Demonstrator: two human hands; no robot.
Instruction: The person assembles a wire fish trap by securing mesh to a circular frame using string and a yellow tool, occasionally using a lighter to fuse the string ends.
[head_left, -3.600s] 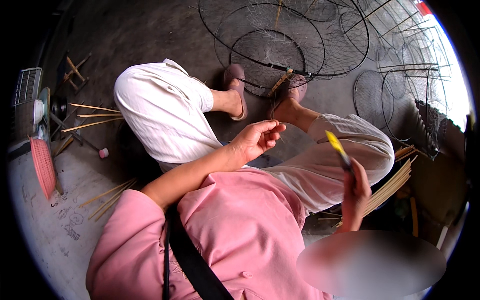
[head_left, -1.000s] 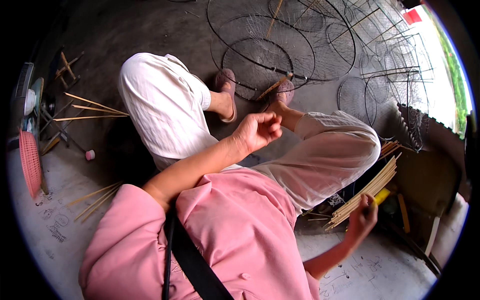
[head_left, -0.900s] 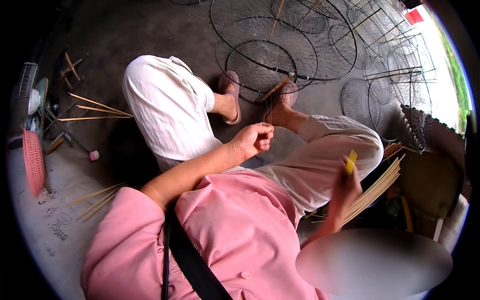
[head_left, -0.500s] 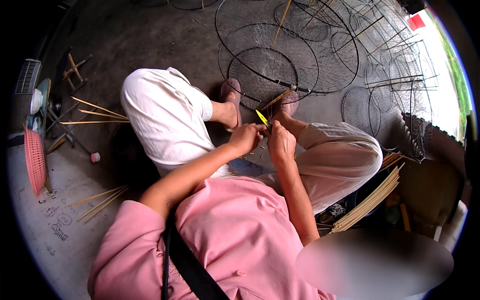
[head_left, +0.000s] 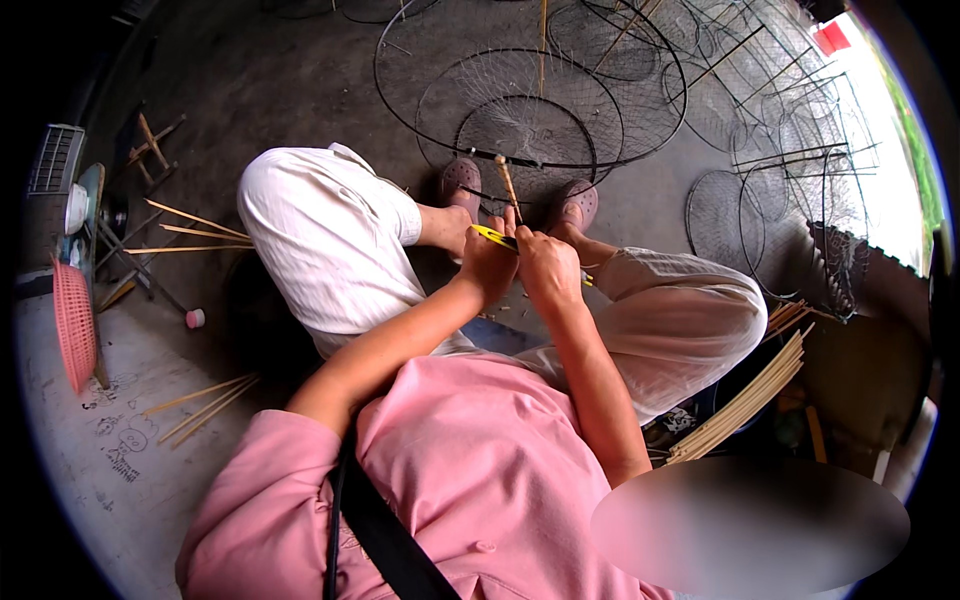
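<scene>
Between two knees (head_left: 285, 185), two hands (head_left: 549, 272), one yellow tool (head_left: 492, 237), one stick (head_left: 506, 181)

A dark grey floor (head_left: 300, 85), bare and dull toward 11 o'clock, carries black-hooped netting (head_left: 527, 125) spread at 12 o'clock, with more netted frames (head_left: 726, 222) standing and lying from 1 to 2 o'clock. Brownish-pink clogs (head_left: 459, 178), worn by a seated person, rest either side of 12, nearer the center. A small pink-and-white object (head_left: 195, 318) sits at 9 o'clock; crossed wooden legs (head_left: 147, 148) stand at 10.
</scene>
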